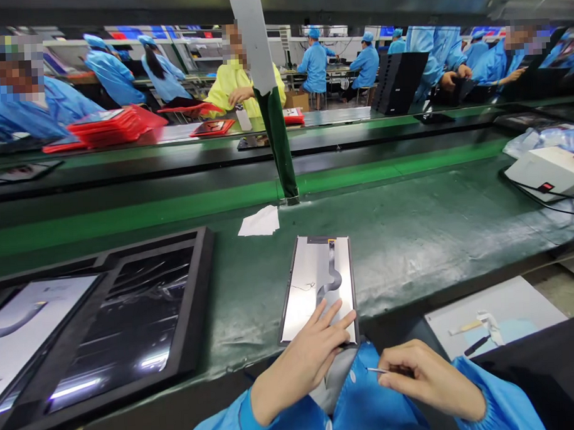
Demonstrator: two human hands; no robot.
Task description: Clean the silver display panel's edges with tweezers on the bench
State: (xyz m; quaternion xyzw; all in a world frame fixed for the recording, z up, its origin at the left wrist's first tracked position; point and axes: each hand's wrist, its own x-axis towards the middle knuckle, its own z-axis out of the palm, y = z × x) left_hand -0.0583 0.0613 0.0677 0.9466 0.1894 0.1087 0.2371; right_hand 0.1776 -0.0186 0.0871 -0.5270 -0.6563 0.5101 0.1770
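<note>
A display panel with a silvery back lies at the near edge of the green bench. A grey ribbon cable curves down its back from the top. My left hand rests on the panel's lower part, fingers spread over the cable's lower end. Off the panel's lower right corner, in front of the blue smock, my right hand pinches a thin metal tool. Only the tool's tip shows; the rest is hidden in the fingers.
A black foam tray with screen panels stands at left. White paper lies behind the panel, near a green-wrapped post. At right are a white box with cables and a lower board bearing small tools. Co-workers sit beyond the conveyor.
</note>
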